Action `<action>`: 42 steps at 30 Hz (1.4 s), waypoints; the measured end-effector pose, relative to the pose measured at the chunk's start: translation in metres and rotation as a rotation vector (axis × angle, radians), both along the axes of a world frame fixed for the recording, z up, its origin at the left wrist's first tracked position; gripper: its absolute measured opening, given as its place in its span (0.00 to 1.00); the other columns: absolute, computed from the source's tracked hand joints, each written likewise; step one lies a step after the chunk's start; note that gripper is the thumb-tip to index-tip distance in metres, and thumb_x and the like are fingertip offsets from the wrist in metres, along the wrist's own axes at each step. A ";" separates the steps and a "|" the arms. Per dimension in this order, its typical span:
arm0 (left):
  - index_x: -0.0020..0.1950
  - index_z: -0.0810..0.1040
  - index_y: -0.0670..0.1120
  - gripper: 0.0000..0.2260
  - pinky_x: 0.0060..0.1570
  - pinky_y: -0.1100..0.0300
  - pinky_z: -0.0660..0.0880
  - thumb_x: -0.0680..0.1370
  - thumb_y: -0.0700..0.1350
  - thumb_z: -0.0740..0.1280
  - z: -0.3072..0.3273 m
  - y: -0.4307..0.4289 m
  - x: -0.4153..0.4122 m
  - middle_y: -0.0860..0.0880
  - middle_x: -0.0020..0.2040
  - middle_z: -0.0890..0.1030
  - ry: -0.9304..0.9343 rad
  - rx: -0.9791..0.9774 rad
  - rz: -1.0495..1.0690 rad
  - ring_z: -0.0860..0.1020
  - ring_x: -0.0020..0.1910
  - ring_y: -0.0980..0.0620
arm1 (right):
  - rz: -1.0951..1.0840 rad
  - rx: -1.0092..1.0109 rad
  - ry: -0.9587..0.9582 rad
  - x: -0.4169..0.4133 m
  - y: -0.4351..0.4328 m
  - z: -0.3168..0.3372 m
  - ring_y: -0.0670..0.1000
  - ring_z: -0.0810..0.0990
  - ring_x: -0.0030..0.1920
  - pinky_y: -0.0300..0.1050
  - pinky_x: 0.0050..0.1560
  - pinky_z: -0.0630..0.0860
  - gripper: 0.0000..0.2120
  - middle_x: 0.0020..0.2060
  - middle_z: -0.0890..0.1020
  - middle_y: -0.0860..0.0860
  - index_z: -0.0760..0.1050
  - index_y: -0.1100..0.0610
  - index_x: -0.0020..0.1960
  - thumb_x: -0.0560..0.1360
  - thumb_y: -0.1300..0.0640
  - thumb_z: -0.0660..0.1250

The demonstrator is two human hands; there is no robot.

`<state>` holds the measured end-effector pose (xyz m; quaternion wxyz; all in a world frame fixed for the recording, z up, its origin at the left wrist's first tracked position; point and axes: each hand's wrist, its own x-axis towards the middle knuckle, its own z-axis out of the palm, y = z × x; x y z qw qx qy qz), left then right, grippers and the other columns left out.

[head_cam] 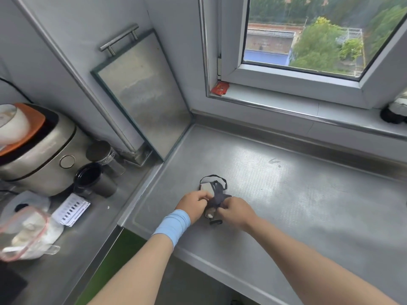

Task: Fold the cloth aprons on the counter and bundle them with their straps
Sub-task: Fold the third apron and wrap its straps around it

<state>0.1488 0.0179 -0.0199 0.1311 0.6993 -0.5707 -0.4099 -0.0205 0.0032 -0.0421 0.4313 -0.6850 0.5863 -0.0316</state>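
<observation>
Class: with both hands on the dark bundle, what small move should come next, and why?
Probably draw the strap loop snug: the left hand and right hand both pinch the small rolled apron, yet the loop lies slack on the counter beyond it.

Apron bundle half-hidden, too small.

Open for passage across the right and far stretch of the worktop, up to the raised window sill. Taken up near the left front edge by left hand, right hand and apron bundle. Closed at the far-left corner by a leaning metal board. Crowded on the adjoining left surface: rice cooker, two dark cups, printed card, plastic bag.
</observation>
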 end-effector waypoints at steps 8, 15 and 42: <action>0.53 0.78 0.45 0.12 0.60 0.52 0.71 0.80 0.45 0.55 0.002 -0.006 -0.005 0.43 0.58 0.80 -0.179 0.179 -0.141 0.76 0.58 0.40 | -0.481 -0.397 -0.123 -0.023 -0.022 0.024 0.53 0.71 0.26 0.48 0.30 0.67 0.27 0.23 0.74 0.52 0.68 0.61 0.28 0.77 0.43 0.55; 0.29 0.74 0.53 0.10 0.41 0.61 0.74 0.64 0.56 0.70 -0.008 -0.006 0.003 0.56 0.33 0.79 -0.396 0.224 -0.231 0.79 0.40 0.48 | -0.139 0.088 0.256 0.010 -0.039 0.018 0.52 0.76 0.32 0.44 0.33 0.72 0.23 0.28 0.78 0.48 0.71 0.53 0.30 0.61 0.32 0.67; 0.55 0.75 0.43 0.09 0.58 0.51 0.73 0.79 0.43 0.58 -0.020 -0.037 -0.029 0.42 0.60 0.70 -0.323 0.023 0.213 0.75 0.55 0.40 | -0.104 0.053 0.398 -0.063 -0.083 0.010 0.54 0.79 0.39 0.43 0.36 0.72 0.12 0.35 0.80 0.52 0.80 0.57 0.39 0.70 0.48 0.69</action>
